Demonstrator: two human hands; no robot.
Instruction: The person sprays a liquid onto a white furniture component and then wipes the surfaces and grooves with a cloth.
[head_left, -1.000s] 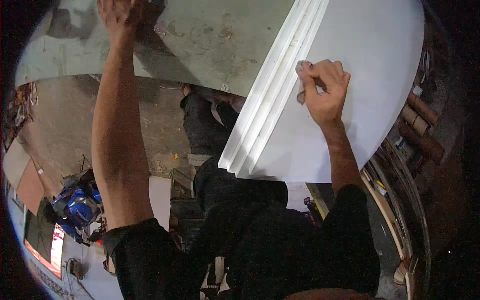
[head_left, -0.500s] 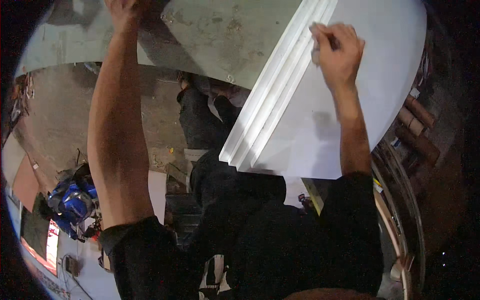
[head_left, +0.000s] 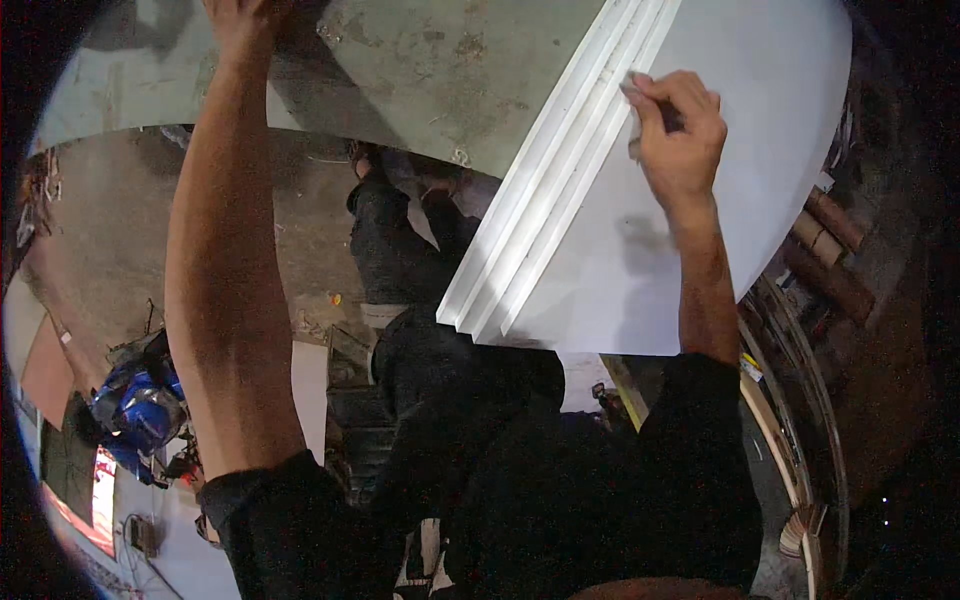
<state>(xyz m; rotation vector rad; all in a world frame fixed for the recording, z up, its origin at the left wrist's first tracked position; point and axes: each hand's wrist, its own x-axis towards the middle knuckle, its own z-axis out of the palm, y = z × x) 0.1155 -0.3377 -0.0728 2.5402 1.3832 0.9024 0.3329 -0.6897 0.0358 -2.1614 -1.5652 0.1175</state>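
right hand (head_left: 680, 140) up on the white panel (head_left: 760, 120), fingers pinched tight around a small pale pad or block (head_left: 634, 100), hard to say which, pressed against the panel just beside the stepped white moulding (head_left: 560, 190). the moulding runs as ridged strips along the panel's left edge, from its top down to its lower left corner. left hand (head_left: 235, 25) is raised high against the rough grey-green surface (head_left: 440, 70), partly cut off by the frame's top edge; i cannot tell whether it grips anything. below, beyond the left forearm, a shiny blue wrapped bundle (head_left: 140, 405) sits on the floor, with a flat red-and-white rectangle (head_left: 100, 490) just under it. off the panel's right edge, brown cardboard tubes (head_left: 825, 240) lie together, side by side.
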